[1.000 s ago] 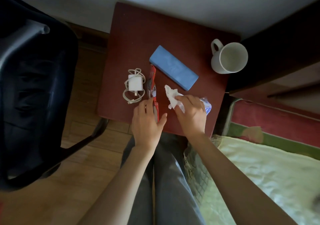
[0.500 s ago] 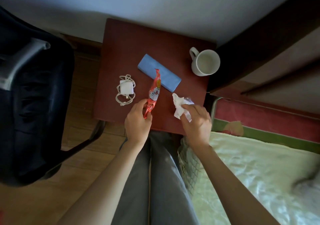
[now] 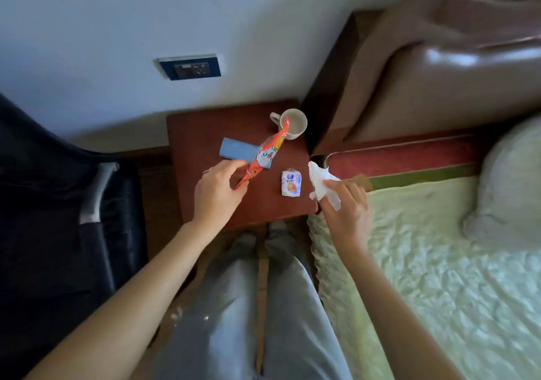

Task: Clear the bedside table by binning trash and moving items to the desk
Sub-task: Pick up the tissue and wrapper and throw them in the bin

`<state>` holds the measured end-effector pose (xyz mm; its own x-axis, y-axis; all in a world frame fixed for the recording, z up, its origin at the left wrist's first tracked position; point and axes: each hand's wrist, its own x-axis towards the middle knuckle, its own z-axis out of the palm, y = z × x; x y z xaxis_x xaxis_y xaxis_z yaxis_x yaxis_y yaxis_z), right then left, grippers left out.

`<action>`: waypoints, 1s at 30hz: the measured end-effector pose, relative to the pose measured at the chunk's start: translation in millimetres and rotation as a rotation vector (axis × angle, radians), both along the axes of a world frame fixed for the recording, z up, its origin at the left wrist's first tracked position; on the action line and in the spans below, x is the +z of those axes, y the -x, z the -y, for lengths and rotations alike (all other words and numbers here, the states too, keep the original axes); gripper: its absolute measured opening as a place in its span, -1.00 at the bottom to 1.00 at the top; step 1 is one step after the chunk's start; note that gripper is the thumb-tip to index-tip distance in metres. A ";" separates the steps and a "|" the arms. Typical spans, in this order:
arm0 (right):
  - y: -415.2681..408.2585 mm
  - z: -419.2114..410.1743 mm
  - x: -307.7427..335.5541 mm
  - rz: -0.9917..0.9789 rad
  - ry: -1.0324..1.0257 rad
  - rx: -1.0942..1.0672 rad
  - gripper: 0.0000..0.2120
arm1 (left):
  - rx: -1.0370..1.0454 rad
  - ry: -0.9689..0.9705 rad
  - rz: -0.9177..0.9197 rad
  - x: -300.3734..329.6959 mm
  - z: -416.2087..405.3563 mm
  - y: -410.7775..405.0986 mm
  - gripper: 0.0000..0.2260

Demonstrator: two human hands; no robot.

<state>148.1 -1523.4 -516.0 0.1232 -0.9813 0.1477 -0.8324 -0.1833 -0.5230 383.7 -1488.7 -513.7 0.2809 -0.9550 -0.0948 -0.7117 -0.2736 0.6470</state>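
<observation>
My left hand (image 3: 218, 191) pinches the lower end of a long orange-red snack wrapper (image 3: 265, 154), lifted above the red-brown bedside table (image 3: 199, 133). My right hand (image 3: 347, 207) grips a crumpled white tissue (image 3: 322, 182) just past the table's right edge. On the table lie a blue flat box (image 3: 235, 149), partly behind the wrapper, a small white packet (image 3: 291, 182) and a white mug (image 3: 289, 123) at the back right. My left hand hides the white charger.
A dark office chair (image 3: 67, 204) stands to the left of the table. The bed (image 3: 439, 262) with a pale green quilt and brown headboard (image 3: 439, 72) lies to the right. A wall socket (image 3: 190, 68) sits above the table. My legs are in front.
Both hands have lifted off the table: the left raised the wrapper, the right carried the tissue right, uncovering the small white packet. The camera has risen and pulled back.
</observation>
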 end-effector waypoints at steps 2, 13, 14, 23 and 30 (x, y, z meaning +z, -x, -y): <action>-0.1 -19.2 11.8 0.000 0.020 -0.084 -0.79 | -0.077 0.017 0.006 15.4 -1.6 -6.3 -0.69; 42.6 -161.1 74.8 0.058 0.093 -0.597 -0.76 | -0.521 0.065 -0.001 71.4 -39.5 41.3 -0.70; 48.9 -178.0 79.6 0.051 0.090 -0.634 -0.75 | -0.558 0.069 -0.002 76.8 -43.4 52.0 -0.70; 89.3 -349.7 104.9 -0.005 0.054 -0.975 -0.68 | -0.975 0.076 -0.126 113.5 -113.9 161.1 -0.72; 92.7 -526.5 124.0 -0.005 0.141 -1.325 -0.71 | -1.331 0.045 -0.225 131.1 -251.2 236.5 -0.76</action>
<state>55.3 -996.9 -392.0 -0.9053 -0.3363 0.2597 -0.4248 0.7086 -0.5634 147.2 -1237.6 -382.6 -0.8703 -0.4920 0.0226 -0.2966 0.5601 0.7735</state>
